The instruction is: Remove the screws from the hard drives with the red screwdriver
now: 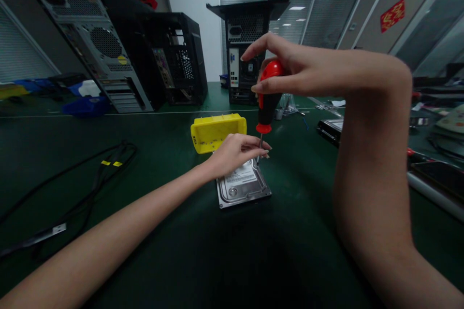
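Our right hand (pixel 293 67) grips driver (pixel 267 105) upright; drive (pixel 242 183) lies below fingers, long axis seemingly away from us. Our left hand (pixel 234 152), nearer, straddles shaft; pinch, cannot tell.

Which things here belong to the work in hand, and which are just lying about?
In use:
screwdriver, in the right hand
hard drive, under the left hand
yellow bin just beyond it, probably, with small bits inside

Lying about, apparently:
black cables
computer cases behind

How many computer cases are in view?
3: a silver-backed tower at left, an open black case beside it, and a black tower partly behind the right hand. Others could be hidden.
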A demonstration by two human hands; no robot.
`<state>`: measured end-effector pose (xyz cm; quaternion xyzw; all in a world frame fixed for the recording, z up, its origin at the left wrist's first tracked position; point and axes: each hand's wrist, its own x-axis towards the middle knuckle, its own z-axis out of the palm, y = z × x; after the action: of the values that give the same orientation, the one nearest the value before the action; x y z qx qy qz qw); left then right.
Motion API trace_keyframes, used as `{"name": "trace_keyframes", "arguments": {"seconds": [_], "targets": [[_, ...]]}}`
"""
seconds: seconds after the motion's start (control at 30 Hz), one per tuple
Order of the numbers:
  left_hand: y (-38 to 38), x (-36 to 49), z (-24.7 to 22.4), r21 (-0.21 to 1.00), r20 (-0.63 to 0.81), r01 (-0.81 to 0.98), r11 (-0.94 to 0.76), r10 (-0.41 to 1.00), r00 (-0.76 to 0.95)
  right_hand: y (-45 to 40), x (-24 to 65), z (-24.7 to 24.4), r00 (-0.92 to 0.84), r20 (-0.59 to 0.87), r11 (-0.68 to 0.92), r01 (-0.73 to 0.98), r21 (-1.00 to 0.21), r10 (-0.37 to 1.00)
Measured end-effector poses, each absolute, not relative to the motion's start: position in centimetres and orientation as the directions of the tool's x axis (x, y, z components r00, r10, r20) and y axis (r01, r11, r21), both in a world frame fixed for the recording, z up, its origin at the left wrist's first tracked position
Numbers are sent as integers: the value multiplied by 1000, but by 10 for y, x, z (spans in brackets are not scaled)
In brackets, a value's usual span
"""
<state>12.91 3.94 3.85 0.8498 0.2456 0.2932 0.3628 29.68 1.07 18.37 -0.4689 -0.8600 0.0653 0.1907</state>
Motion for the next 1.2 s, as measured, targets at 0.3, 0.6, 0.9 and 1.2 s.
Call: {"name": "trace_keyframes", "arguments": {"seconds": [0.3, 0.6, 0.9, 1.2], "targets": [[40, 131, 37, 741, 338, 225, -632, 641, 689, 4, 283, 186, -352, 276, 392, 914, -103, 894], [39, 131, 40, 703, 322, 295, -647, 659, 680, 5, 291, 186, -415, 286, 464, 876, -132, 864], [42, 127, 38, 682, 306, 315, -660, 649, 696, 6, 289, 190, -471, 215, 501, 858, -114, 856], [43, 125, 34, 670, 282, 317, -671, 624, 729, 9, 294, 189, -558, 233, 596, 788, -153, 797]]}}
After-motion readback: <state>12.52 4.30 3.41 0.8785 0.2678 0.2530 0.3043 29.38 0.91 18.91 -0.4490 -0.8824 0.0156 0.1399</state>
